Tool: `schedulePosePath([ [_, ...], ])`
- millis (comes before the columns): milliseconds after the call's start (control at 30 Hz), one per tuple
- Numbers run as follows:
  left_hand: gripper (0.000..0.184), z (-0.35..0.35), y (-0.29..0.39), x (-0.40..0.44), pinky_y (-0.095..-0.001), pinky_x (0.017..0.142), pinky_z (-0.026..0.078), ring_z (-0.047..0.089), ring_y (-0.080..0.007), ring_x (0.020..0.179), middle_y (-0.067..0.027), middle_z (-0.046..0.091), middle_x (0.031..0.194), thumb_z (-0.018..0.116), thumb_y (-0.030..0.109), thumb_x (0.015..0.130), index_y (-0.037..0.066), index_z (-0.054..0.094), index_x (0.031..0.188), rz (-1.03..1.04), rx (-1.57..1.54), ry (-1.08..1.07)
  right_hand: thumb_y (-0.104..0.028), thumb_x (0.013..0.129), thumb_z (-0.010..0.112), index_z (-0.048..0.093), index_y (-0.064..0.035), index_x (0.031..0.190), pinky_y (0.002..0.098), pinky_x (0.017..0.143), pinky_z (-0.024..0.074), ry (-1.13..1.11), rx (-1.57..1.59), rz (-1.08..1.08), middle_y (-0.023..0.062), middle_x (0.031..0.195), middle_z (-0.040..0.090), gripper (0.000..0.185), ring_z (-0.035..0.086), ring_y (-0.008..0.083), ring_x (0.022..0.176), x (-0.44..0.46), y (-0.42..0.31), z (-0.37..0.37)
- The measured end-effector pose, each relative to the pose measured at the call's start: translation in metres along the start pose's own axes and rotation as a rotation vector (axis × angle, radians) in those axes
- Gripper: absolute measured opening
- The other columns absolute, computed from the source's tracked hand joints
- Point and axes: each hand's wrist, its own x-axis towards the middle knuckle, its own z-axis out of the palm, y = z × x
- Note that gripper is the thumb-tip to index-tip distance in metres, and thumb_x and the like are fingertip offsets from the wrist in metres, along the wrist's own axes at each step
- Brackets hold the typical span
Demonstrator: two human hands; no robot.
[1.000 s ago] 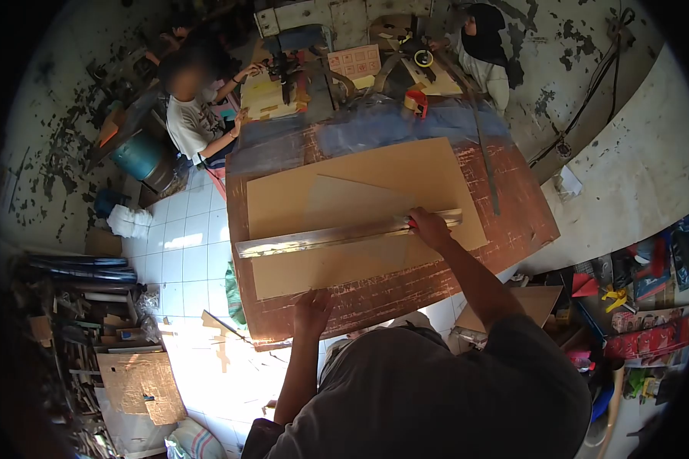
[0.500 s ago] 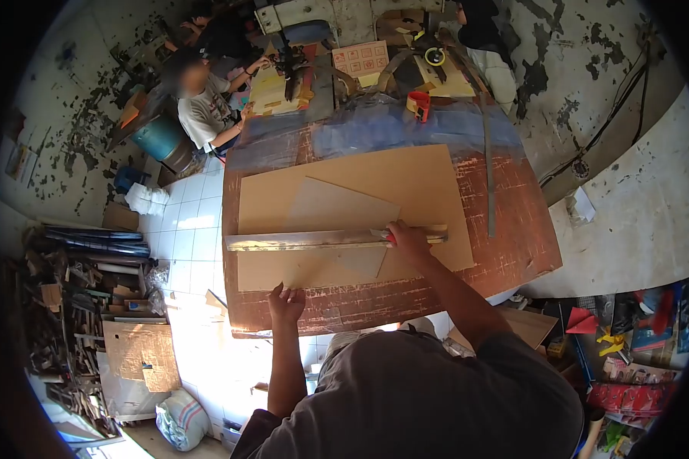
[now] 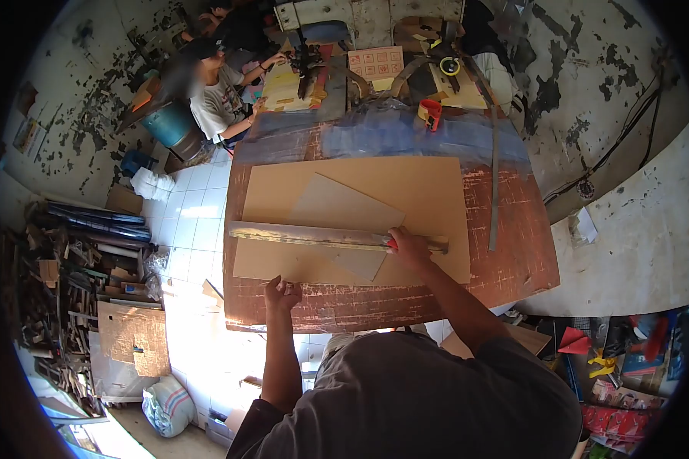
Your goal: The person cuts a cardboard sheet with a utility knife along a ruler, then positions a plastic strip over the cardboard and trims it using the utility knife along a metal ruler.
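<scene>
A tan cardboard sheet (image 3: pixel 429 199) lies on the worn brown tabletop (image 3: pixel 513 268), with a grey board piece (image 3: pixel 344 197) set at an angle on top. Across both lies a long metal straightedge (image 3: pixel 306 234). My right hand (image 3: pixel 410 249) is over its right part, closed on a small red-handled tool (image 3: pixel 392 245), apparently a cutter knife; its tip is hard to make out. By the sheet's near edge, my left hand (image 3: pixel 283 294) holds nothing, its fingers loosely bent and apart.
A red tape dispenser (image 3: pixel 429 115) stands beyond the sheet, and a long thin strip (image 3: pixel 494 183) lies to the right. Sewing machines (image 3: pixel 306 65) are at the far end, with a seated person (image 3: pixel 220 103) at the left. Scrap wood (image 3: pixel 53 291) is piled at left.
My view has tilted slightly, so the table, sheet and straightedge appear turned a little clockwise. Against the sheet, the straightedge and both hands keep nearly the same places.
</scene>
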Motion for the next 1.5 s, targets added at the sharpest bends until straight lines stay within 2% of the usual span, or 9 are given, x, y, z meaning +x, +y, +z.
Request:
schedulePosePath([
  [167,0.026,-0.004,0.004,0.005,-0.0307,0.071,0.064,0.067,-0.0207,0.084,-0.0070,0.062,0.100,0.063,0.019,0.092,0.004,0.056,0.112,0.042,0.118,0.026,-0.030,0.080,0.079,0.055,-0.0115,0.121,0.0478,0.082,0.0527,0.009,0.004,-0.015,0.0118,0.112,0.061,0.051,0.065,0.0340,0.101,0.001,0.000,-0.002],
  [233,0.035,-0.017,0.007,0.039,-0.0324,0.071,0.059,0.063,-0.0247,0.096,-0.0120,0.058,0.105,0.069,0.018,0.089,0.007,0.053,0.118,0.023,0.033,-0.153,-0.031,0.080,0.079,0.055,-0.0111,0.122,0.0478,0.083,0.0527,-0.018,-0.001,-0.007,0.0121,0.114,0.061,0.052,0.064,0.0344,0.101,0.002,0.000,-0.004],
  [467,0.021,-0.057,-0.005,0.085,-0.0294,0.069,0.057,0.066,-0.0214,0.086,-0.0096,0.061,0.107,0.063,0.019,0.096,0.007,0.062,0.112,0.102,0.196,-0.385,-0.032,0.079,0.079,0.055,-0.0099,0.123,0.0473,0.087,0.0518,-0.085,0.045,-0.038,0.0126,0.116,0.060,0.055,0.063,0.0349,0.105,0.000,0.000,-0.013],
  [567,0.021,-0.069,-0.025,0.048,-0.0333,0.070,0.058,0.065,-0.0236,0.090,-0.0101,0.061,0.109,0.057,0.019,0.100,0.007,0.058,0.118,0.786,0.990,-0.302,-0.033,0.078,0.080,0.056,-0.0104,0.122,0.0470,0.087,0.0517,-0.137,0.078,-0.026,0.0125,0.116,0.060,0.054,0.063,0.0346,0.106,-0.010,-0.002,-0.013],
  [633,0.021,-0.065,-0.033,0.016,-0.0407,0.073,0.060,0.065,-0.0278,0.092,-0.0126,0.061,0.108,0.054,0.017,0.102,0.007,0.053,0.121,0.425,0.359,-0.202,-0.033,0.079,0.079,0.057,-0.0100,0.121,0.0466,0.087,0.0517,-0.124,0.077,-0.038,0.0123,0.115,0.061,0.053,0.063,0.0343,0.105,-0.021,-0.006,-0.010],
  [667,0.021,-0.071,-0.031,0.010,-0.0407,0.073,0.060,0.065,-0.0278,0.092,-0.0126,0.061,0.108,0.054,0.017,0.102,0.007,0.053,0.121,0.420,0.359,-0.193,-0.034,0.079,0.079,0.057,-0.0096,0.120,0.0462,0.087,0.0517,-0.105,0.078,-0.054,0.0121,0.115,0.061,0.052,0.063,0.0340,0.104,-0.028,-0.008,-0.007],
  [767,0.023,-0.099,-0.027,0.000,-0.0442,0.074,0.061,0.066,-0.0330,0.096,-0.0169,0.060,0.112,0.053,0.017,0.102,0.004,0.049,0.121,0.447,0.461,-0.224,-0.037,0.081,0.078,0.058,-0.0085,0.119,0.0457,0.087,0.0515,-0.110,0.125,-0.018,0.0119,0.113,0.062,0.051,0.064,0.0332,0.103,-0.050,-0.022,-0.005],
  [1200,0.025,-0.138,0.015,-0.024,-0.0282,0.055,0.059,0.070,-0.0204,0.066,-0.0129,0.068,0.079,0.057,0.022,0.101,-0.001,0.060,0.107,0.461,0.866,-0.094,-0.050,0.085,0.072,0.065,-0.0053,0.092,0.0457,0.070,0.0525,-0.045,0.157,0.218,0.0152,0.081,0.067,0.045,0.067,0.0364,0.077,-0.084,-0.068,0.020],
  [1500,0.020,-0.147,0.041,-0.036,-0.0292,0.044,0.045,0.057,-0.0117,0.048,-0.0075,0.060,0.060,0.061,0.017,0.095,0.000,0.062,0.085,0.710,1.404,-0.164,-0.056,0.084,0.070,0.067,-0.0067,0.088,0.0471,0.068,0.0516,-0.014,0.121,0.217,0.0150,0.076,0.067,0.049,0.068,0.0365,0.076,-0.066,-0.061,0.016],
])
